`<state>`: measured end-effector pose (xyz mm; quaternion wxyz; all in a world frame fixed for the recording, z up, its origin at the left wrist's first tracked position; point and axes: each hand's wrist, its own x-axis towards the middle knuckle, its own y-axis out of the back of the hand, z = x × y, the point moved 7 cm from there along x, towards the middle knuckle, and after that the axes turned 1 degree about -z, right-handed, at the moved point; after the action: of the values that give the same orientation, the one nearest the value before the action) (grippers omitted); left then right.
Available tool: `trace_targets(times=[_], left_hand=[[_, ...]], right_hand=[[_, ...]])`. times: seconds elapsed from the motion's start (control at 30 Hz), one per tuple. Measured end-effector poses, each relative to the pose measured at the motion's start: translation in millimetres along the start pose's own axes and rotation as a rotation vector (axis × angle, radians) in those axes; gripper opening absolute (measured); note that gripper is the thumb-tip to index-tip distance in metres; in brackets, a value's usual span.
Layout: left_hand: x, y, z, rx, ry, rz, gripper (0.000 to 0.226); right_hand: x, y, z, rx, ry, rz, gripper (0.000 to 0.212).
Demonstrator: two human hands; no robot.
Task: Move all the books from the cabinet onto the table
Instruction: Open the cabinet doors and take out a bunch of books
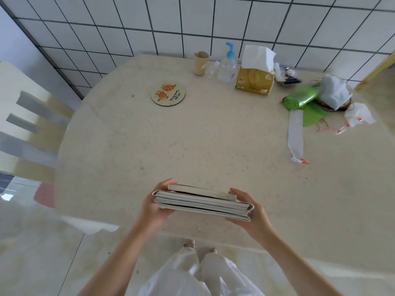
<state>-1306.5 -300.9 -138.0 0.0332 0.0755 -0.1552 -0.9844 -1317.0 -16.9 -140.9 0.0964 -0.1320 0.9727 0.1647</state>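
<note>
I held the stack of books (203, 202) between my left hand (157, 205) and right hand (249, 212) over the table's (192, 146) near edge, where the small top book looked ready to slide off

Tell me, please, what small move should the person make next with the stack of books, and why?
Probably lower the stack of books straight down onto the table. The left hand and right hand grip its two ends above the near edge, and the surface there looks bare.
</note>
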Motion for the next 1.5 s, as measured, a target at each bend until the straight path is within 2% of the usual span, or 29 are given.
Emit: trace_targets(times=[0.1, 0.23, 0.33, 0.47, 0.87, 1.03, 1.17, 1.33, 1.5], left_hand=[[2, 3, -3, 0.034, -0.01, -0.022, 0.058], [4, 0, -2, 0.046, -0.025, -0.044, 0.055], [9, -2, 1, 0.079, -0.04, -0.077, 0.047], [23, 1, -10, -0.007, 0.071, -0.128, 0.039], [59, -4, -5, -0.053, 0.115, -0.275, 0.05], [85, -5, 3, -0.144, 0.276, -0.305, 0.038], [107, -9, 2, -0.189, 0.468, -0.333, 0.024], [134, -16, -8, -0.292, 0.65, -0.259, 0.023], [151, -19, -19, -0.274, 0.744, -0.188, 0.019]], right_hand=[[3, -3, 4, 0.083, -0.069, -0.076, 0.082], [10, -6, 4, 0.125, -0.118, -0.155, 0.067], [14, -2, 11, 0.13, -0.172, -0.107, 0.057], [20, 11, 16, 0.191, -0.237, -0.03, 0.041], [46, 16, 6, 0.315, -0.309, -0.061, 0.039], [69, 17, 0, 0.488, -0.372, -0.113, 0.041], [97, 14, 0, 0.547, -0.508, -0.115, 0.03], [134, 10, 5, 0.504, -0.636, -0.055, 0.032], [160, 1, 13, 0.438, -0.756, -0.048, 0.034]])
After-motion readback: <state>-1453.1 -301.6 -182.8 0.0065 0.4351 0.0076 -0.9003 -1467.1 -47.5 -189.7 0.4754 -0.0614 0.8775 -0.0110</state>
